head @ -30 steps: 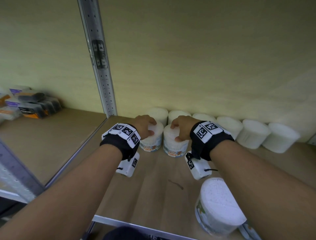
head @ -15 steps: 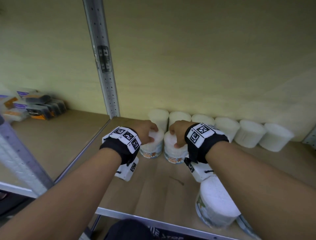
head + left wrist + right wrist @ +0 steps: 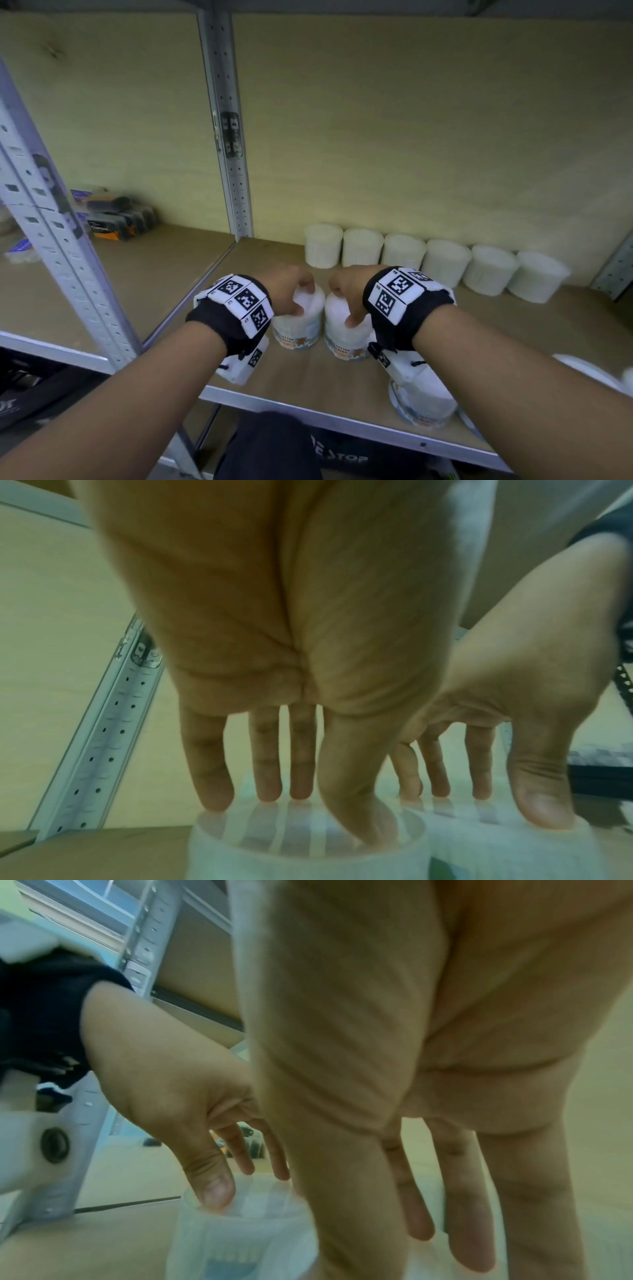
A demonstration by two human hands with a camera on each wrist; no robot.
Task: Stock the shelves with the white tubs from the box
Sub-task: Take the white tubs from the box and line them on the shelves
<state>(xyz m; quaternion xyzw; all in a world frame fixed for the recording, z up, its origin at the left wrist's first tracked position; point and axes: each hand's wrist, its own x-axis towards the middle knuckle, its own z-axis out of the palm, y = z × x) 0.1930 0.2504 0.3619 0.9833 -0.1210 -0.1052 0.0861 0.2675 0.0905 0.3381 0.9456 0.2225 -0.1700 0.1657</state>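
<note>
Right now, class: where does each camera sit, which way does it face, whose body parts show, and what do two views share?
Head: on the head, facing forward-down into the wooden shelf; both forearms, left hand holding the left white round plastic tub, right hand holding the right tub.
Left wrist: under the wrist, facing along the palm to fingers.
Right wrist: likewise.
Shared: wrist views show both hands.

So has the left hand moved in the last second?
Yes. The left hand, gripping its tub, has come back toward the shelf's front edge, away from the back row.

Dark packages (image 3: pixel 113 219) beside steel upright (image 3: pixel 228 137)
</note>
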